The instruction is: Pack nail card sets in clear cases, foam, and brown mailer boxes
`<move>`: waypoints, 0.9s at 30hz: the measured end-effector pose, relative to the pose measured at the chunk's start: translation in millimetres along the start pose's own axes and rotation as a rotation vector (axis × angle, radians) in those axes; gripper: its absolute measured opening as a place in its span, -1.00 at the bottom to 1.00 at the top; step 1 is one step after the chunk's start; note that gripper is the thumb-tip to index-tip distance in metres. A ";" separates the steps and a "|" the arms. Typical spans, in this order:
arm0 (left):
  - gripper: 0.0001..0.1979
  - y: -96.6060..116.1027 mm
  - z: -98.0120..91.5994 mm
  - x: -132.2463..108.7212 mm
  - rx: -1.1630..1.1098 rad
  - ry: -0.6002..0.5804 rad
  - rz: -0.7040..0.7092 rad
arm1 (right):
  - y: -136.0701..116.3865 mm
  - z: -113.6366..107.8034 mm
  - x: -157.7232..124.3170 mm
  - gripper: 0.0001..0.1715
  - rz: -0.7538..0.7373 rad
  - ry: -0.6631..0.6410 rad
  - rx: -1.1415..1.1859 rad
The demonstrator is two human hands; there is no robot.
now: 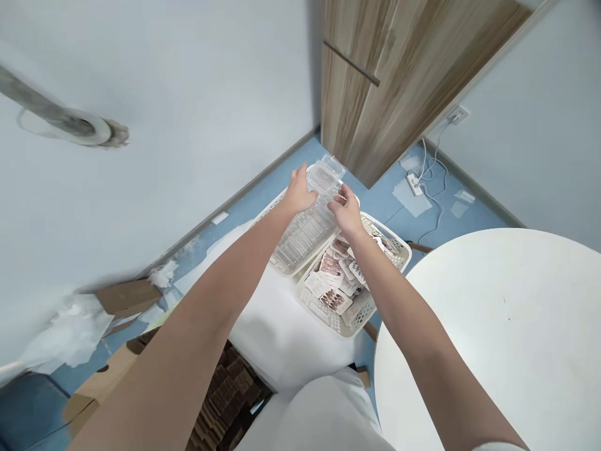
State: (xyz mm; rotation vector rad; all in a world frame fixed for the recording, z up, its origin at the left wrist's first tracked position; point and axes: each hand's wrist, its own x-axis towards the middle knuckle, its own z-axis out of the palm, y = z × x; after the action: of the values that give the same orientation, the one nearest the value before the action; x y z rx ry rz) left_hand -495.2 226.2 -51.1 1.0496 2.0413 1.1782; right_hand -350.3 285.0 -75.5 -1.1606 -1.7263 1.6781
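Note:
Several clear plastic boxes (298, 241) stand packed in rows inside a white perforated basket. Above its far end a clear plastic box (325, 176), with what looks like its lid raised, is between my hands. My left hand (300, 191) grips the left side, thumb in front and fingers behind. On the right side, the curled fingers and thumb of my right hand (346, 210) hold the near right edge. A second white basket (345, 326), beside the first, contains cards of press-on nails (334, 299), partly covered by my right forearm.
A round white table (493, 326) stands to the right. Behind are a wood-grain cabinet (375, 94) and a power strip (414, 185) with cables on the blue floor. Cardboard boxes (126, 297) and crumpled plastic lie at left; a dark brown stack (230, 388) is below.

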 end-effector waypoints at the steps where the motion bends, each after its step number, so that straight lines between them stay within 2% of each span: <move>1: -0.29 -3.4 2.8 5.4 -0.012 -0.003 0.007 | 3.3 2.4 4.1 -0.13 -0.006 -0.008 -0.021; 7: -0.42 -11.2 7.2 9.7 0.040 -0.014 0.048 | 10.7 15.6 8.8 -0.04 -0.085 -0.077 -0.125; 12: -0.44 -9.6 4.2 -0.6 0.036 0.029 0.051 | 5.9 22.7 -0.4 -0.03 -0.158 -0.072 -0.134; 16: -0.42 -3.7 3.2 -18.3 -0.059 0.117 -0.034 | -5.3 24.6 -18.8 -0.06 -0.166 -0.052 -0.093; 21: -0.39 13.2 0.1 -62.9 -0.185 0.163 -0.105 | -20.3 20.7 -61.4 -0.14 -0.180 -0.028 -0.054; 27: -0.43 42.0 -13.5 -145.5 -0.221 0.190 -0.113 | -50.3 11.9 -145.5 -0.24 -0.151 0.010 -0.058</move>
State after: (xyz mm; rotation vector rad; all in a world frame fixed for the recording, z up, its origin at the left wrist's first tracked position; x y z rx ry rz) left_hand -412.0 111.3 3.7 0.7315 2.0242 1.4520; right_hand -294.5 164.9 3.8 -1.0343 -1.8186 1.5397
